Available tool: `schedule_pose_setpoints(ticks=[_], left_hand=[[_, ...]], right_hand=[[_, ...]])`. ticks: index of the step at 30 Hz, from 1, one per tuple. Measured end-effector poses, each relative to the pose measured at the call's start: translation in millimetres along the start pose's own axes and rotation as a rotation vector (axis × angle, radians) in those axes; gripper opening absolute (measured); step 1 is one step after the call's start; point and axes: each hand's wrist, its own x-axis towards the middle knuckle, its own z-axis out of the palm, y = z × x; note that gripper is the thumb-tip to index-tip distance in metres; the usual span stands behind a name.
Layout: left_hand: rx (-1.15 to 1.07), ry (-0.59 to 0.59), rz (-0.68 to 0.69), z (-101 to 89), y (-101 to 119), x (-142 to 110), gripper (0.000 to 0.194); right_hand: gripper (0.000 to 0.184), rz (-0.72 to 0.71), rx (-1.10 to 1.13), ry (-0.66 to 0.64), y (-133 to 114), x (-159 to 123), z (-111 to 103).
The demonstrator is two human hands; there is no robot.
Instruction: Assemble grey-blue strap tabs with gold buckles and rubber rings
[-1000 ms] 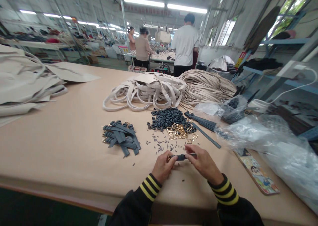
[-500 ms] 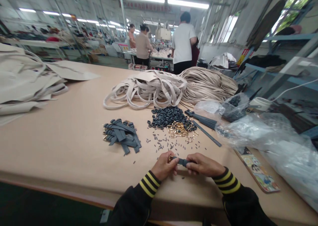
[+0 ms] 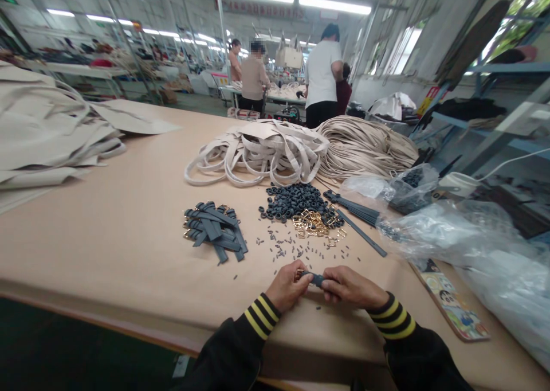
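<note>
Between my two hands is a dark grey buckle strap [image 3: 317, 280] with a gold buckle at its left end. My left hand [image 3: 287, 286] pinches the buckle end, thumb on top. My right hand [image 3: 353, 286] is closed around the strap's other end, and its fingers hide that part. Beyond my hands lie small dark bits [image 3: 290, 247] scattered on the table, gold buckles [image 3: 310, 223] in a heap, and a pile of dark loops [image 3: 294, 200]. Finished-looking straps with gold buckles [image 3: 215, 229] are stacked to the left.
Flat dark strips [image 3: 354, 207] and a single strip [image 3: 362, 233] lie at the right. A phone-like case [image 3: 453, 305] and clear plastic bags [image 3: 481, 247] are along the right side. Beige straps [image 3: 266, 150] are heaped at the back, beige fabric pieces [image 3: 43, 127] at left. People stand at a farther table.
The camera view has shifted slightly, so the table's contents sit a little farther right. Both hands keep hold of the strap in nearly the same pose.
</note>
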Motion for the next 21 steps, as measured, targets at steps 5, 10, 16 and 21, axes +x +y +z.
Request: schedule_pose_setpoints(ticks=[5, 10, 16, 21], left_hand=[[0.186, 0.017, 0.072, 2.9, -6.8, -1.8, 0.012], [0.174, -0.05, 0.084, 0.4, -2.5, -3.9, 0.013], [0.113, -0.155, 0.075, -6.0, 0.7, -4.8, 0.014], [0.215, -0.142, 0.123, -2.4, -1.7, -8.7, 0.012]], right_hand=[[0.022, 0.002, -0.175, 0.051, 0.1, -1.0, 2.6], [0.024, -0.028, -0.247, 0.073, 1.4, 1.6, 1.0], [0.022, -0.014, -0.153, -0.053, -5.6, 3.8, -0.1], [0.023, 0.057, -0.092, -0.014, 1.6, 0.1, 14.3]])
